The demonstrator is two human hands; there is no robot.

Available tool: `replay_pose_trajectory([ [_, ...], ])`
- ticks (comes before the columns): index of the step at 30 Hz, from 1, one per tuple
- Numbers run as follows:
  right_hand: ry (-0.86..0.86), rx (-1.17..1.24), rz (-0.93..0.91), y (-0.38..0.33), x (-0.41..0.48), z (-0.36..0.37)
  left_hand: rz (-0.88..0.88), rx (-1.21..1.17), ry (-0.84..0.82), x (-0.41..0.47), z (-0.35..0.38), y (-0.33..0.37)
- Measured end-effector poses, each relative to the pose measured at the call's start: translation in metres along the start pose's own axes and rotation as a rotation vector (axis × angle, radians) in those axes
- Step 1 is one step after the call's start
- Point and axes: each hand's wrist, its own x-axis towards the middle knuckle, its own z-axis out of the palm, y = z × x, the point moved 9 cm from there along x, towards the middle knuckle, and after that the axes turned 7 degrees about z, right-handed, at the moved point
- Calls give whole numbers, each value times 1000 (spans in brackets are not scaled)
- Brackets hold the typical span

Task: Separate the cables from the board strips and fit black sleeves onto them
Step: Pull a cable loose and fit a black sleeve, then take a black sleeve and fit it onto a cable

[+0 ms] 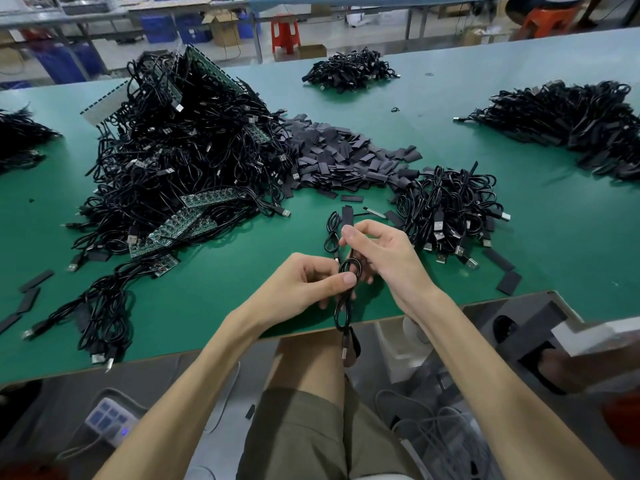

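My left hand (304, 282) pinches a coiled black cable (344, 306) between thumb and fingers, just above the table's near edge. The cable's lower loops and plug hang down past that edge. My right hand (377, 251) holds a flat black sleeve (347, 216) upright at the cable's upper end. A second small cable coil (331, 233) lies just left of the sleeve. A big heap of cables on green board strips (180, 161) fills the left of the green table (225, 292). Loose black sleeves (346, 154) are piled behind my hands.
A heap of coiled cables (450, 209) lies right of my hands. More cable piles sit at the far right (571, 126), far middle (349, 69) and left edge (17, 140). Stray sleeves (509, 282) lie near the front right. A power strip (110, 420) is on the floor.
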Motion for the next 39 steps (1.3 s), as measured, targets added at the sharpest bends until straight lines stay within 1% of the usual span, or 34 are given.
replay_pose_trajectory([
  [4, -17, 19, -14, 0, 0, 3, -9, -158, 76, -5, -5, 6],
  [6, 1, -7, -7, 1, 2, 2, 20, -171, 107, 2, -12, 21],
  [8, 1, -50, -18, 1, 1, 5, 54, -141, 133, 17, -20, 39],
  [12, -61, -163, -46, 1, -1, 20, 95, -13, 139, 63, -26, 69],
  [15, -68, -168, 7, 6, 1, 21, 73, 74, 140, 105, -14, 78],
  [18, -62, -222, -2, 5, 1, 18, 18, 147, 77, 137, 8, 73],
  [20, -71, -234, -9, 6, 0, 18, -20, 185, 53, 144, 16, 61],
  [23, -73, -277, -10, 9, 2, 17, 10, 227, 99, 136, 13, 44],
  [26, -64, -301, -19, 9, 3, 16, 47, 253, 207, 120, -6, 30],
  [28, -62, -275, -23, 10, 4, 18, 64, 297, 269, 107, -23, 24],
  [30, -69, -255, -21, 11, 4, 19, 51, 363, 326, 93, -39, 16],
  [33, -68, -273, -31, 9, 3, 19, -18, 452, 413, 73, -63, 3],
  [35, -64, -276, -24, 9, 2, 18, -74, 495, 421, 64, -73, -8],
  [39, -65, -275, -20, 9, 2, 18, -163, 568, 300, 58, -65, -25],
])
